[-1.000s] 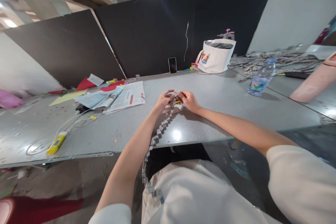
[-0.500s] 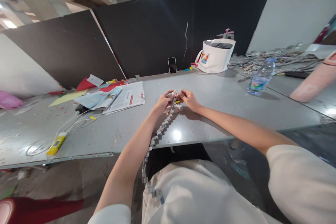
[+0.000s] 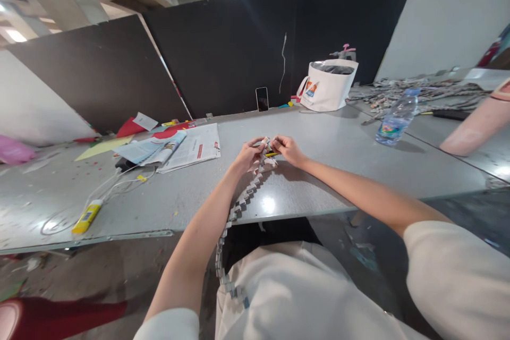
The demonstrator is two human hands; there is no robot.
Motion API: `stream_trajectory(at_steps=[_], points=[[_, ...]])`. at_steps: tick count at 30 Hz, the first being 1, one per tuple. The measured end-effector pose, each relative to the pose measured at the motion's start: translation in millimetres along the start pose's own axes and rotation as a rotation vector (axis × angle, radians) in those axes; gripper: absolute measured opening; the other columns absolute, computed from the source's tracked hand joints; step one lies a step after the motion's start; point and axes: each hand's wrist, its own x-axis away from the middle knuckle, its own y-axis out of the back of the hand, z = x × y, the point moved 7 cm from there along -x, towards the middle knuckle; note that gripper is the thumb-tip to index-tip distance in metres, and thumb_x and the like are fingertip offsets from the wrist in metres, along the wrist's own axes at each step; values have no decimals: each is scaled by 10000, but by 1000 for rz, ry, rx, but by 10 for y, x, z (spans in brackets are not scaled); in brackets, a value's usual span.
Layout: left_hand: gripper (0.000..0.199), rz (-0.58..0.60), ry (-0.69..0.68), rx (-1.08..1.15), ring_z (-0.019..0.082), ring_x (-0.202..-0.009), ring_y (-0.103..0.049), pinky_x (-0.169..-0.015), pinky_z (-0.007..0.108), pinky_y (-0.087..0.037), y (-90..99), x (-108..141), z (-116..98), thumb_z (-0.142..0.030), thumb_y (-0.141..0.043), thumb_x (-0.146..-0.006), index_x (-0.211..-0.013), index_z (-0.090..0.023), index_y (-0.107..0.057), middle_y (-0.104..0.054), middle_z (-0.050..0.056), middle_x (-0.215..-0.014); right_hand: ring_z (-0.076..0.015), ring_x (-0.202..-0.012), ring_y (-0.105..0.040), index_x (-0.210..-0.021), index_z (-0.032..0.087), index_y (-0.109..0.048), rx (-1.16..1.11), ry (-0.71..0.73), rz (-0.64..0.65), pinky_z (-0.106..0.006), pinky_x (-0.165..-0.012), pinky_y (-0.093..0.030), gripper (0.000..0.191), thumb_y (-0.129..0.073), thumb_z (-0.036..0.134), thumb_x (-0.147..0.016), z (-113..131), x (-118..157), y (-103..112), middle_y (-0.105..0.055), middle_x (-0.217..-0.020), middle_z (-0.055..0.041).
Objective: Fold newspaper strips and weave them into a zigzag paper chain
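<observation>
A zigzag chain of folded paper point(image 3: 252, 187) runs from my hands down across the grey table, over its front edge and onto my lap. My left hand point(image 3: 249, 154) is closed around the chain's upper end. Close on its right, my right hand point(image 3: 287, 150) pinches at the same end with thumb and forefinger. Just below the fingers, a thin yellow piece point(image 3: 271, 154) shows, too small to name. Folded paper pieces point(image 3: 270, 163) lie under the hands on the tabletop. The fingers partly hide the end of the chain.
Newspapers point(image 3: 195, 147) lie to the left, with a yellow glue tube point(image 3: 86, 217) and white cables nearer the edge. A phone point(image 3: 262, 99) leans on the black partition. On the right stand a white bag point(image 3: 329, 85), a water bottle point(image 3: 397, 118) and a pink cylinder point(image 3: 476, 119).
My right fingers have shifted very slightly at the chain's end, and the yellow piece shows a little more. The chain and my left hand look nearly the same.
</observation>
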Motion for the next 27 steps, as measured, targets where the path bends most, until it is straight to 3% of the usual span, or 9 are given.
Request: stream_trajectory(at_steps=[10, 16, 27], points=[[450, -2, 13, 5, 130, -650, -658, -641, 249, -495, 4, -2, -8, -148, -787, -818, -1261, -118, -711, -759, 55, -816, -187, -751, -601, -840, 191, -708, -72, -53, -12, -327, -723, -504, 470, -694, 653, -924, -83, -7, 64, -663, -793, -45], [438, 10, 20, -27, 115, -621, -633, -625, 249, -474, -5, -2, 4, -161, -784, -824, -1254, -116, -717, -746, 44, -792, -144, -637, -490, -756, 191, -675, -113, -77, -21, -302, -615, -413, 483, -728, 653, -886, -85, -13, 79, -573, -703, -14], [535, 62, -30, -80, 70, -535, -501, -535, 233, -353, 4, -74, 31, -267, -915, -705, -1193, -113, -760, -692, 15, -736, -143, -643, -456, -716, 188, -639, -96, -103, -27, -304, -626, -391, 545, -741, 713, -822, -130, -45, 131, -522, -687, -11]])
